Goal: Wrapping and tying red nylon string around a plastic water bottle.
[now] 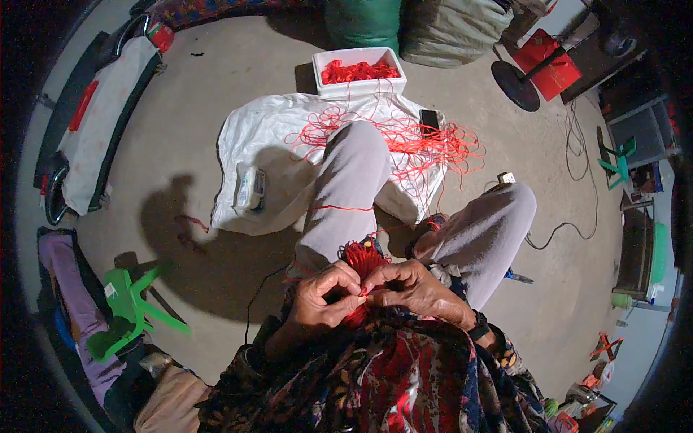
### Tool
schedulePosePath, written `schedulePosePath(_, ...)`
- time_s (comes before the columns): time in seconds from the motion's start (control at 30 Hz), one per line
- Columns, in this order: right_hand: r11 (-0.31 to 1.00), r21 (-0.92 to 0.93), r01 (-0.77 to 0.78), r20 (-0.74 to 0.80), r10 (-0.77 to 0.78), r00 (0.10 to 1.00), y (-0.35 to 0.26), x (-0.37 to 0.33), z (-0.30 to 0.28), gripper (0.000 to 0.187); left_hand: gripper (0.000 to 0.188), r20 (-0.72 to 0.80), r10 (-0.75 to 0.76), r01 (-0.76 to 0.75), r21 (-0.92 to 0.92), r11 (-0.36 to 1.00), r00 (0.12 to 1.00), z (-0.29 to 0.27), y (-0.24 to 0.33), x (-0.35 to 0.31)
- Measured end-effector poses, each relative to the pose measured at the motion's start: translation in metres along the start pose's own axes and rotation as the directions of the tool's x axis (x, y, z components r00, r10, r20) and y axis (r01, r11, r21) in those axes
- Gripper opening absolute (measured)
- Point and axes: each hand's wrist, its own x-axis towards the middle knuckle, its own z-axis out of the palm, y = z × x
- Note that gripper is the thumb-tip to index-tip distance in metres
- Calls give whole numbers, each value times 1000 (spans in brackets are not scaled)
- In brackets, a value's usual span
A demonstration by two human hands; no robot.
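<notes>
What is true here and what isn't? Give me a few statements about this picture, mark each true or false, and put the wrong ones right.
1. The left hand and right hand meet at a red cord bundle. True.
2. The white box holds blue cord. False: the cord in the white box is red.
3. A red strand crosses the left trouser leg. True.
4. A dark band is on the left wrist. False: the dark band is on the right wrist.
5. A white packet lies on the white sheet. True.
6. The stool at the picture's left is yellow. False: that stool is green.
</notes>
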Motion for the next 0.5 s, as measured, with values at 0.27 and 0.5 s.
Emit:
schedulePosePath(0.27, 1000, -14, -19, 38, 20, 999, -1, 1, -2, 17, 18, 7, 15, -15, -59, 998, 1000, -1, -5, -4)
schedulePosePath(0.5, 1000, 7, 13, 19, -13, 1000, -1, 1, 0, 17, 18, 2, -42, 42, -70, 997, 999, 0, -2, -4)
